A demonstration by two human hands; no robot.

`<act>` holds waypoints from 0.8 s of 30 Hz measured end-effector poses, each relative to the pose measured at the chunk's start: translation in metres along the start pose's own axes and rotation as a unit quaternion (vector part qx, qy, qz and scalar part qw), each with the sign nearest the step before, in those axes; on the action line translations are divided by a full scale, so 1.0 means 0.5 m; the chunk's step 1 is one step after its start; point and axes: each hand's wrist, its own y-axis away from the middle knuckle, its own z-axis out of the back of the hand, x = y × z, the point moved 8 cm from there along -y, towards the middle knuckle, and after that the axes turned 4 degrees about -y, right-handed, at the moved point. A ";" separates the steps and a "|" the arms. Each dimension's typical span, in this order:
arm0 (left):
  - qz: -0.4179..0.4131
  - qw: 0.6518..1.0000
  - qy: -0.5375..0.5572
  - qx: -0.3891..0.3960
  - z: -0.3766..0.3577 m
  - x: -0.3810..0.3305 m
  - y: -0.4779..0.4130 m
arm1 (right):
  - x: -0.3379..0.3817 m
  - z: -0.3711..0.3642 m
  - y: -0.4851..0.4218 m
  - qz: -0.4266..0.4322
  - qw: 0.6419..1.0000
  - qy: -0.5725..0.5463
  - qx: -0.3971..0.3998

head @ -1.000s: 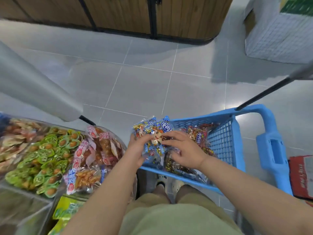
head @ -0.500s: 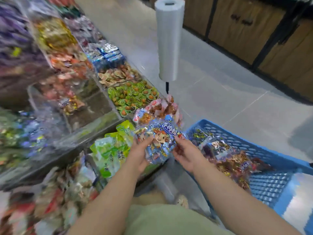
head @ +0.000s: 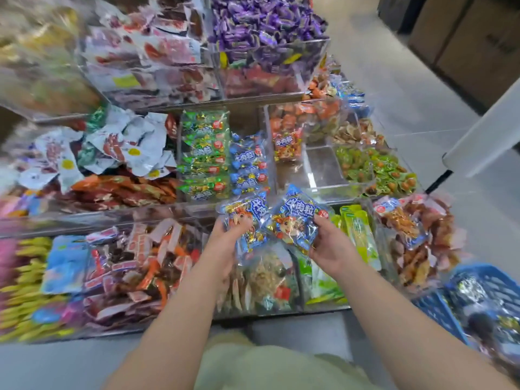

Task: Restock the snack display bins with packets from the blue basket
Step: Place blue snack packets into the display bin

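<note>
Blue basket (head: pixel 430 308) is noted low at right, packets inside. First blue packet (head: pixel 244 212) is gripped by the left hand (head: pixel 225 244), second blue packet (head: pixel 295 220) by the right hand (head: pixel 330 244), fingers curled round each. Both are held over the front display bins (head: pixel 174 218). Stacked blue packets (head: pixel 249 167) are seen just beyond.

A tiered display shelf (head: pixel 242 104) carries rows of clear bins (head: pixel 323 175). Purple packets (head: pixel 261 21) fill a bin on the top tier. On the middle tier, green packets (head: pixel 202 153) sit just beside blue packets (head: pixel 247 161). The blue basket (head: pixel 432 308) stands on the grey floor (head: pixel 394 88) near the shelf's right end.
</note>
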 end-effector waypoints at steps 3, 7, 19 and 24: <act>-0.033 0.998 -0.044 -0.027 0.117 -0.051 -0.024 | -0.056 -0.075 -0.036 -0.004 1.000 0.007 0.011; -0.058 0.995 -0.075 -0.021 0.201 -0.123 -0.049 | -0.066 -0.126 -0.073 0.024 1.000 0.014 0.009; -0.161 0.986 -0.045 0.021 0.230 -0.337 -0.110 | 0.198 -0.320 -0.205 0.327 0.860 0.383 -0.087; -0.174 0.983 -0.055 -0.029 0.204 -0.425 -0.172 | 0.251 -0.432 -0.313 0.366 0.777 0.504 -0.094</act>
